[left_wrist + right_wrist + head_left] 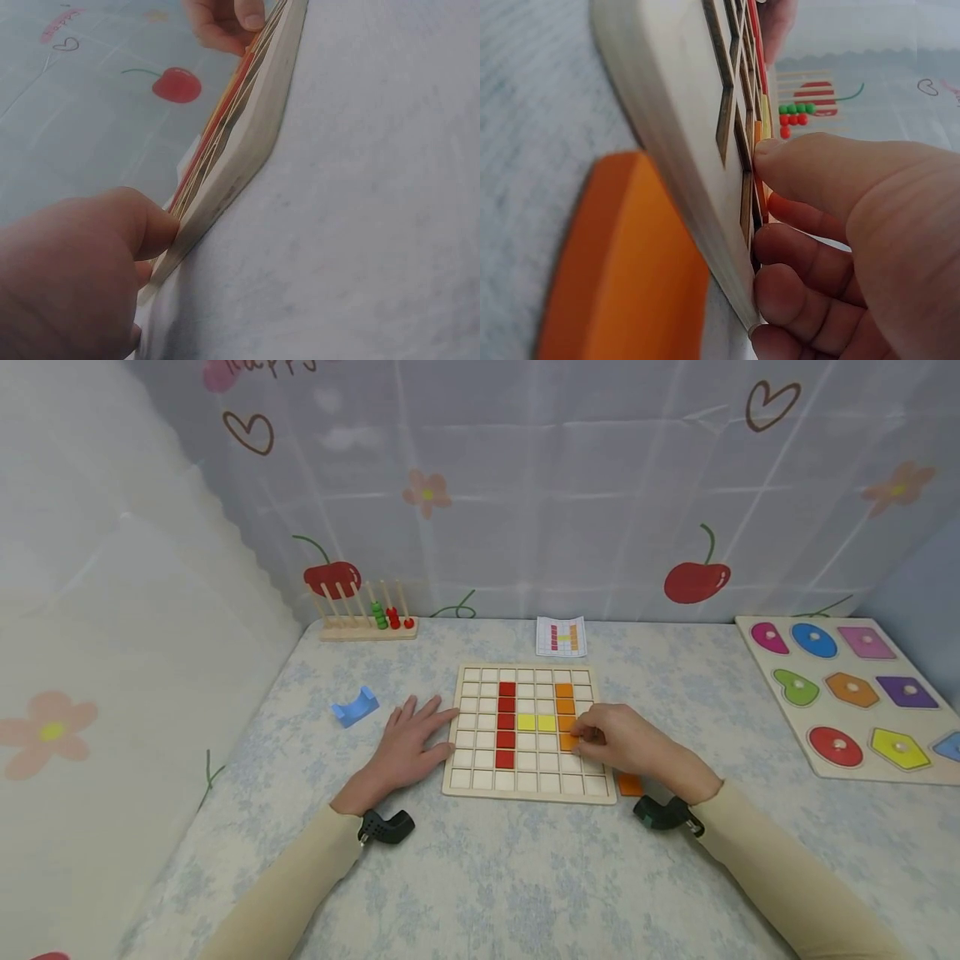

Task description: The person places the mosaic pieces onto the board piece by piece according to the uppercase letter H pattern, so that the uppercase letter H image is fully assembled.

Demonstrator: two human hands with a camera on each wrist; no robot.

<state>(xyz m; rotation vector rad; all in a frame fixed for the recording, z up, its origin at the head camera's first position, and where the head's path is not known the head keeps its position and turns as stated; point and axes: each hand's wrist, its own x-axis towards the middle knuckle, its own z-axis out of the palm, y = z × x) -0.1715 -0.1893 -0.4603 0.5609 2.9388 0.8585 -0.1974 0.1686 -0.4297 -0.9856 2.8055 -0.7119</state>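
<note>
A wooden grid board point(480, 783) lies on the table with a column of red tiles point(506, 722), two yellow tiles point(537, 722) and a column of orange tiles point(565, 707). My left hand point(407, 745) rests at the board's left edge, fingers spread, thumb and index finger touching the rim. Over the board's right side, my right hand point(626, 739) pinches the lowest orange tile point(567, 742) of the column between thumb and index finger, at its cell. The fingers partly cover that tile. One loose orange tile point(622, 262) lies beside the board's lower right edge.
Behind the board lies a pattern card point(561, 637). A bead abacus point(367, 628) stands at the back left, with a blue curved piece point(355, 707) in front of it. A shape puzzle board point(847, 706) occupies the right side. A printed curtain point(525, 510) hangs behind the table.
</note>
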